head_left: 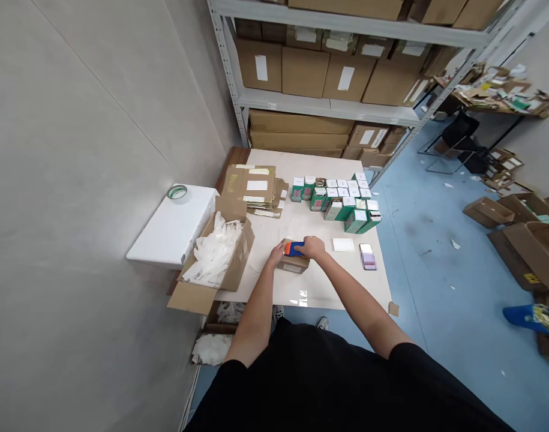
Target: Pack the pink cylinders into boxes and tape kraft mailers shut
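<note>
On the white table (pixel 265 291), a small cardboard box (pixel 293 264) sits directly in front of me. My left hand (pixel 276 253) is closed against the box's left side, steadying it. Fingers wrapped, my right hand (pixel 313 246) grips a blue-and-orange tape dispenser (pixel 294 248) that lies over the top of the box. My hand and the dispenser cover much of that top face. Right of my right hand lie a white card or flat packet (pixel 343 245) and a phone-like item (pixel 368 257), partly blurred.
Green-and-white cartons (pixel 341 201) stand at the table's back right. Flattened cardboard (pixel 251 186) is stacked at back left. An open carton (pixel 238 255) of white packing material stands at left, near a tape roll (pixel 177 192) on a white box. Shelving (pixel 328 105) rises behind.
</note>
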The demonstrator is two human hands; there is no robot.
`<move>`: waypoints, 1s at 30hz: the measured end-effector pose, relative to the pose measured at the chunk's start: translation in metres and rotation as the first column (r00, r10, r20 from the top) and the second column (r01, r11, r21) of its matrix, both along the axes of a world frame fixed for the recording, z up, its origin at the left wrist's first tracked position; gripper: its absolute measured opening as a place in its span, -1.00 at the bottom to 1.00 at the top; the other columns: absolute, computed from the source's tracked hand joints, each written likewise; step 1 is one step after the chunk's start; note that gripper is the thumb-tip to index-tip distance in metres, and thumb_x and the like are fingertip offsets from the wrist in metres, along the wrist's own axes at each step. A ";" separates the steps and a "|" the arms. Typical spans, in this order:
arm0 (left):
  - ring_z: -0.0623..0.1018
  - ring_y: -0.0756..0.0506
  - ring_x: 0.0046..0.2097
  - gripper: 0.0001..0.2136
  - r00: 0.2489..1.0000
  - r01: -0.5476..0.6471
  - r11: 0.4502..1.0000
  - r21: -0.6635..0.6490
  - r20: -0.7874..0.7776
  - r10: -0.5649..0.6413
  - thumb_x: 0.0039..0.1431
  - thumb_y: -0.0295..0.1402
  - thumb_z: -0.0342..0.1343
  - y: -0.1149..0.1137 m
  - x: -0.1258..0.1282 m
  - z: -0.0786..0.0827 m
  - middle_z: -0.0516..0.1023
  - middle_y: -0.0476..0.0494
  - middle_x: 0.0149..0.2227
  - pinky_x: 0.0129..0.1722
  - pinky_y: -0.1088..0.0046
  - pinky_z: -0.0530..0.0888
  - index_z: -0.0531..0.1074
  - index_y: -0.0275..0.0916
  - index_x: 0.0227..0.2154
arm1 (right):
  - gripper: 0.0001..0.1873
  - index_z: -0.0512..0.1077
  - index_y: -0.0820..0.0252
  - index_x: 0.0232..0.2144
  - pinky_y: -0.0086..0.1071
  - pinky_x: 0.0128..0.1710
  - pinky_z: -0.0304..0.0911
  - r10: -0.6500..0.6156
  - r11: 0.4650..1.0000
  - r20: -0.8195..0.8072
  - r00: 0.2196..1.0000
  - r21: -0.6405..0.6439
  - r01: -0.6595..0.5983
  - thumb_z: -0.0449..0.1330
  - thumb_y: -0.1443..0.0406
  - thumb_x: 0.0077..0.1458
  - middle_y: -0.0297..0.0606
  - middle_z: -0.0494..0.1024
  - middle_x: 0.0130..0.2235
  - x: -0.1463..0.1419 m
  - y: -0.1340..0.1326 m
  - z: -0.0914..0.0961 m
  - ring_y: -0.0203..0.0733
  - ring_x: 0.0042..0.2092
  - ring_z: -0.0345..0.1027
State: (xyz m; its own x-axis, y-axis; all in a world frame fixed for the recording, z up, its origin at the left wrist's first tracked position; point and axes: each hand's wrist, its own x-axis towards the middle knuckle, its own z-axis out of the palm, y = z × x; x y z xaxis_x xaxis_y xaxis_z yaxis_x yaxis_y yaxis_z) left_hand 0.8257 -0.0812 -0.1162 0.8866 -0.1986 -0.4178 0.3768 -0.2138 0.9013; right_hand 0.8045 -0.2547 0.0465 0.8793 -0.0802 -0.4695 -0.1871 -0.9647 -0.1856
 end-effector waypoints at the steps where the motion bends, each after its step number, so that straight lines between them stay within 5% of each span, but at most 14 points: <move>1: 0.32 -0.16 0.40 -0.42 1.000 -0.008 1.000 -0.001 0.006 0.008 0.47 -0.05 -0.11 0.000 -0.004 -0.003 0.28 -0.24 0.40 0.35 0.29 0.28 0.24 -0.28 0.39 | -0.38 0.58 0.22 -0.07 -0.35 -0.18 0.34 0.007 1.000 -0.004 1.000 0.003 -0.007 0.22 -0.18 0.17 0.01 0.64 -0.03 0.000 -0.001 0.001 0.04 -0.01 0.54; 12: 0.30 -0.19 0.41 -0.43 0.998 -0.030 0.979 0.202 0.065 0.017 0.46 -0.03 -0.10 -0.076 -0.053 -0.005 0.36 -0.21 0.36 0.37 0.28 0.24 0.32 -0.28 0.35 | -0.39 0.59 0.14 -0.11 -0.36 -0.18 0.30 0.017 1.000 0.016 1.000 0.020 -0.017 0.28 -0.22 0.10 -0.06 0.65 -0.04 -0.046 -0.102 0.000 0.02 -0.02 0.52; 21: 0.40 -0.17 0.34 -0.49 0.993 -0.038 0.960 0.277 0.117 0.005 0.48 -0.14 -0.16 -0.085 -0.058 0.000 0.43 -0.17 0.32 0.34 0.30 0.30 0.33 -0.24 0.34 | -0.43 0.60 0.17 -0.15 -0.38 -0.25 0.25 -0.135 0.990 -0.004 0.991 -0.045 0.135 0.32 -0.17 0.08 -0.05 0.64 -0.08 -0.088 -0.222 -0.001 0.02 -0.06 0.51; 30: 0.49 -0.19 0.26 -0.49 0.996 -0.014 0.930 0.366 0.090 -0.021 0.48 -0.11 -0.20 -0.085 -0.061 0.008 0.52 -0.20 0.24 0.26 0.30 0.39 0.39 -0.23 0.28 | -0.39 0.59 0.18 -0.12 -0.35 -0.21 0.29 -0.148 0.988 -0.005 0.989 -0.039 0.148 0.30 -0.20 0.09 -0.04 0.65 -0.11 -0.096 -0.224 -0.014 0.05 -0.06 0.53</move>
State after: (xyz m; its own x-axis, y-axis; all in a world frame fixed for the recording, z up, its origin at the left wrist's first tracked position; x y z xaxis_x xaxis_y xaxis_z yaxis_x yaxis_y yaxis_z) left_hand 0.7652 -0.1662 -0.1080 0.9235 -0.0500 -0.3802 0.2962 -0.5366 0.7902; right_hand 0.7089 -0.4785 0.0321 0.8527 -0.2269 -0.4706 -0.3294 -0.9326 -0.1473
